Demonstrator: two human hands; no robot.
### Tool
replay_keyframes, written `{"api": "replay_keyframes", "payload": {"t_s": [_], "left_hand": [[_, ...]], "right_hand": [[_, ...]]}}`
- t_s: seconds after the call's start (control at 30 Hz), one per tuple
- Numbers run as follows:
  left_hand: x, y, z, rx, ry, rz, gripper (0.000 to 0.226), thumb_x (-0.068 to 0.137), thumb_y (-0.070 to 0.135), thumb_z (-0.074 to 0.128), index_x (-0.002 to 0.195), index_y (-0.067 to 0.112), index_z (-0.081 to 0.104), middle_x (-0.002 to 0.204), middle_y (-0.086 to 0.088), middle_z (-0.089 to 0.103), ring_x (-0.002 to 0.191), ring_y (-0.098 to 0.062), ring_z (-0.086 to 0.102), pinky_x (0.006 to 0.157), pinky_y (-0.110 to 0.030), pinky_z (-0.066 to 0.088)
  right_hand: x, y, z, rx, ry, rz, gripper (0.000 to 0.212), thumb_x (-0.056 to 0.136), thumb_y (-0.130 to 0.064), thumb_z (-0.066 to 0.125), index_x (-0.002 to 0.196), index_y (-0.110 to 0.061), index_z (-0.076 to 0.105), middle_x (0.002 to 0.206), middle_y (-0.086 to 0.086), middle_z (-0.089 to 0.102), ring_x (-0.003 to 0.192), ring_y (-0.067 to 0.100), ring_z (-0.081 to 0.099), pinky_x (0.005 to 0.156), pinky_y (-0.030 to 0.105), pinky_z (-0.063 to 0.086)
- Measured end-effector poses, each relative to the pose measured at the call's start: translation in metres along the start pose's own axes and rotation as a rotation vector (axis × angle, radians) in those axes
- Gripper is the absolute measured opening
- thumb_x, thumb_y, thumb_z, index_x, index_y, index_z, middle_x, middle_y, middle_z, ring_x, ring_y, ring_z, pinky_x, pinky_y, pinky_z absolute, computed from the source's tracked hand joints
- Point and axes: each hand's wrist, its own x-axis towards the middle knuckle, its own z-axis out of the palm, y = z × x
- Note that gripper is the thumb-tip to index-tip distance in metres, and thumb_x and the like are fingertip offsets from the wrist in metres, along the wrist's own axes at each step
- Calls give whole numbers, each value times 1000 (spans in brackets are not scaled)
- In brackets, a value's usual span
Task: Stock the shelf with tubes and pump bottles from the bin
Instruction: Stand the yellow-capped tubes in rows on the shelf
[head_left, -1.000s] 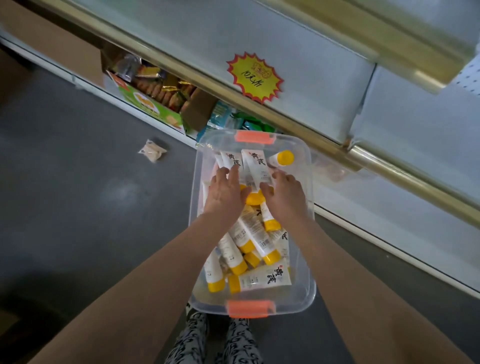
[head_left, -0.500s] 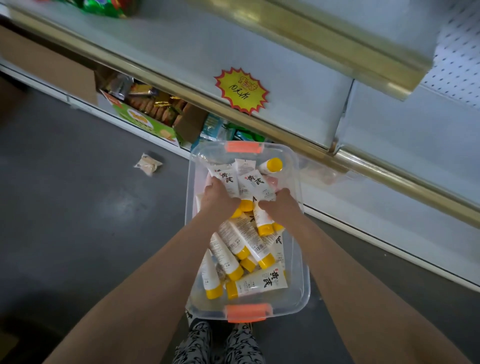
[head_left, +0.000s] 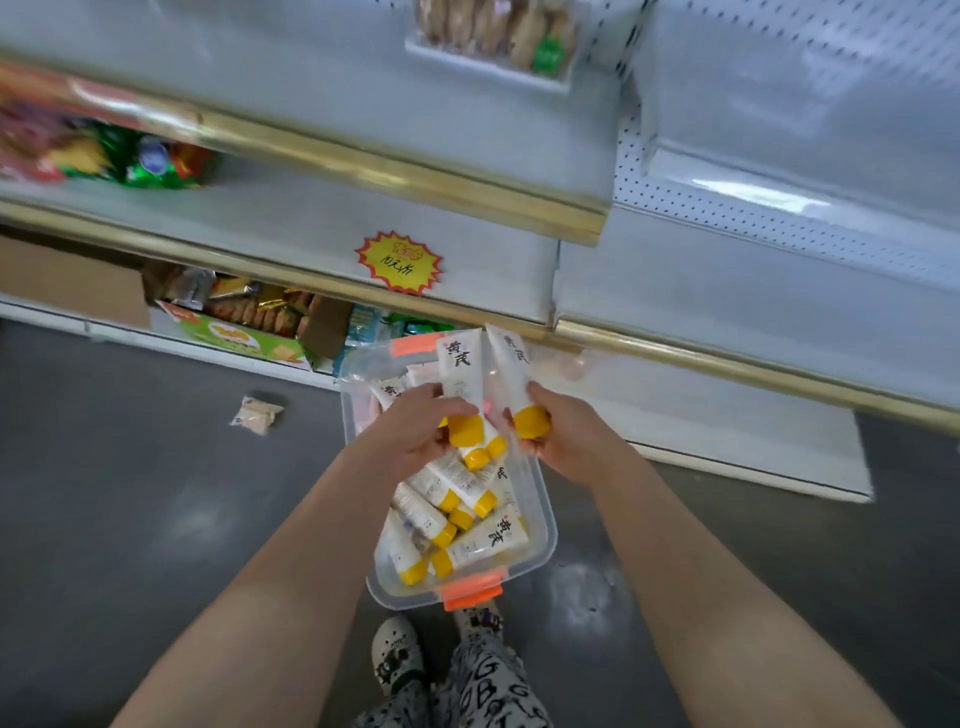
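snack bags (head_left: 130, 161) on the shelf (head_left: 311, 213) blurred (far left); biscuit tray (head_left: 493, 52) cropped above.

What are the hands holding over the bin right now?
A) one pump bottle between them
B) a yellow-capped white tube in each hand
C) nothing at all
B: the left hand grips one white tube and the right hand a second tube, yellow caps downward, above the bin.

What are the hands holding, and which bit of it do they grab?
The left hand grips the left tube low down, just above its yellow cap. The right hand grips the right tube at the same end.
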Motion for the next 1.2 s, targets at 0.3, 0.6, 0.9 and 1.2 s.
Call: {"api": "replay_keyframes", "payload": {"t_s": [0.3,0.6,0.9,1.2], "left_hand": [[-49,60,79,141,-180,290,45,89,5,64,131,9,49,121,-13,65,109,-30,64,94,-45,53],[-43,111,173,221,-152,530,42,87,4,66,125,15,53,111,-5,69,105,-26,66,93,-43,53],[-1,144,291,207,-36,690,44,83,-5,67,120,14,54,112,-17,67,106,-33,64,93,-48,52],[46,160,349,203,109,751,37,81,0,72,113,14,61,103,-1,70,96,-22,67,96,-48,51]], "right_hand": [[-90,-58,-51,-81,-79,-354,29,96,-23,58,123,-12,57,111,4,67,98,21,61,82,29,45],[-123,-133,-124,-182,44,-613,32,93,-15,62,124,-12,53,111,4,66,92,19,65,82,30,52],[-109,-237,-225,-316,48,-742,39,89,-15,68,125,-13,53,113,9,68,101,21,67,89,35,55],[-72,-303,-271,-384,46,-817,36,87,-13,70,119,-13,54,107,7,70,87,16,66,72,24,54]]}}
